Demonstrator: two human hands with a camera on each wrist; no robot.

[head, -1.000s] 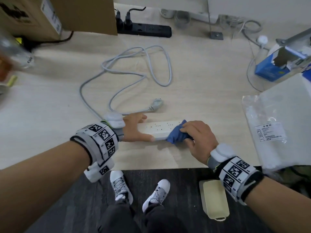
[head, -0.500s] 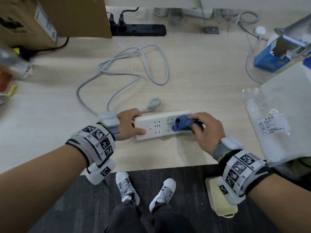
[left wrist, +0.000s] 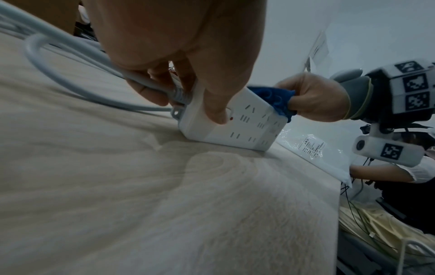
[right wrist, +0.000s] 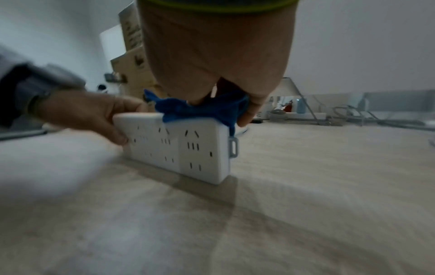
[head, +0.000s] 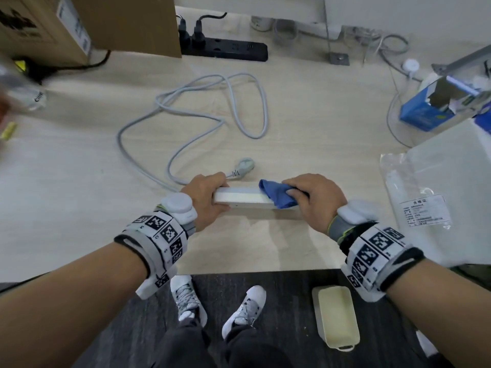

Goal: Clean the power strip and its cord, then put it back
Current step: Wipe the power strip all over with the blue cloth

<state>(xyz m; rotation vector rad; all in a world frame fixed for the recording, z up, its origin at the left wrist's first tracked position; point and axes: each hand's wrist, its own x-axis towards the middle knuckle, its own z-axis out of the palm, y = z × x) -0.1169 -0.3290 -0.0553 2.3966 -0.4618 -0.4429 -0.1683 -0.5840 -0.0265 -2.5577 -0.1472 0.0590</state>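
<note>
The white power strip (head: 244, 201) is tipped up on its long edge near the front of the desk (head: 79, 181), socket face toward the person. The left hand (head: 206, 199) is wrapped round the cord end, thumb on the socket face, fingers curled over the back, right where the grey cord (head: 186, 107) comes out. The right hand (head: 316, 201) has a blue cloth (head: 276, 196) bunched in its fingers and presses it onto the top edge at the strip's right end. The cord loops off toward the far side and its plug (head: 244, 166) lies just behind the strip. The strip looks like a light, rigid plastic shell, smooth enough to skid on the desk, so I'd say pinching it across the short end like this is the way to go. The cord's floppy and will drag along. A black power strip (head: 228, 49) sits at the far edge, a cardboard box (head: 79, 22) far left, a plastic bag (head: 425, 195) to the right.
</note>
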